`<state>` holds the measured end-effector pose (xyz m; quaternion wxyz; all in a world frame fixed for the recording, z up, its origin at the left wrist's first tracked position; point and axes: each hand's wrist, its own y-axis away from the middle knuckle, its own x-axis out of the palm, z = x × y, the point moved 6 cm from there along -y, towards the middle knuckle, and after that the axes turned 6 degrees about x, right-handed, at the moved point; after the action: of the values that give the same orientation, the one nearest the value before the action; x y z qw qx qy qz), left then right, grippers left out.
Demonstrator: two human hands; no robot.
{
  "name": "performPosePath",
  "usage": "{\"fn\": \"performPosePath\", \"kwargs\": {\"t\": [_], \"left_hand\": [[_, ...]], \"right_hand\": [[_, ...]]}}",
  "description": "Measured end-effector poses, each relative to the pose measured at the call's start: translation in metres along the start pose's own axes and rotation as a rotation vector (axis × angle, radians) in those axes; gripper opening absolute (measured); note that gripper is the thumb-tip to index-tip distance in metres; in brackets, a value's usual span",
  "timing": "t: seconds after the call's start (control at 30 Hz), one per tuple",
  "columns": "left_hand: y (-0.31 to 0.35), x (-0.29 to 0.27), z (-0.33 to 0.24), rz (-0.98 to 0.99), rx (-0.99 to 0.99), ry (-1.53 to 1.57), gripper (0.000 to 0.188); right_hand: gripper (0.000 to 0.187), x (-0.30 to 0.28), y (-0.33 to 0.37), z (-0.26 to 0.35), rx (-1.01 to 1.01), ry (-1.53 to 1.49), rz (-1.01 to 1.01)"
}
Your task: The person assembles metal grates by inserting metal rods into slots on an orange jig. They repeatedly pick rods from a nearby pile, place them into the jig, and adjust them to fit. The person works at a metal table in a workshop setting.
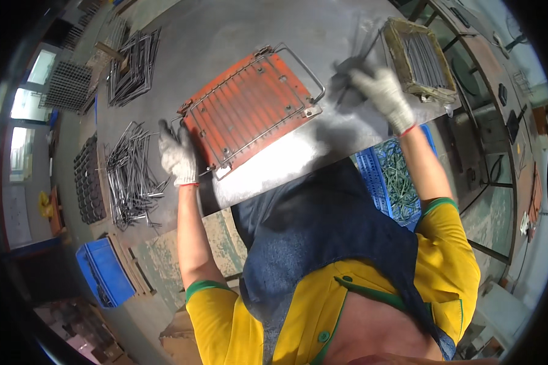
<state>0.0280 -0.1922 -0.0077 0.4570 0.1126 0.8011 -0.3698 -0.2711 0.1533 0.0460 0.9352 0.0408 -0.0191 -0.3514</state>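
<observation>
A red-orange flat jig plate (pixel 245 145) lies tilted on the metal table, with a wire frame (pixel 304 66) and several parallel rods set across it. The frame's bent loop sticks out past the plate's right end. At the left end, my left hand (pixel 179 157), in a white glove with dark fingers, closes around the frame's other loop, which it partly hides. My right hand (pixel 374 88), gloved alike, is raised between the jig and a box of rods (pixel 425 61). Its fingers are smeared by motion, and blurred thin metal rods stick up from them.
A heap of bent wire pieces (pixel 131 176) lies left of the jig, with stacked wire frames (pixel 134 68) farther back. Below the table's front edge stands a blue crate (pixel 374 182) holding greenish strands. Another blue bin (pixel 106 272) is at lower left. Metal shelving (pixel 493 121) stands right.
</observation>
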Motion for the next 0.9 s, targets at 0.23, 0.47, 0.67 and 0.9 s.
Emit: {"fn": "performPosePath", "kwargs": {"t": [0.23,0.47,0.67,0.9], "left_hand": [[0.031,-0.031,-0.176,0.669,0.008,0.803,0.046],[0.052,-0.004,-0.177,0.741,0.032,1.062,0.038],[0.052,-0.01,-0.182,0.798,-0.017,1.14,0.041],[0.053,-0.032,-0.193,0.749,-0.179,1.511,0.04]], "right_hand": [[0.022,0.131,0.009,-0.031,0.017,0.377,0.407],[0.031,0.137,0.001,-0.076,-0.366,0.828,0.389],[0.032,0.141,0.001,-0.069,-0.321,0.571,0.341],[0.035,0.149,0.005,-0.069,-0.194,0.428,0.415]]}}
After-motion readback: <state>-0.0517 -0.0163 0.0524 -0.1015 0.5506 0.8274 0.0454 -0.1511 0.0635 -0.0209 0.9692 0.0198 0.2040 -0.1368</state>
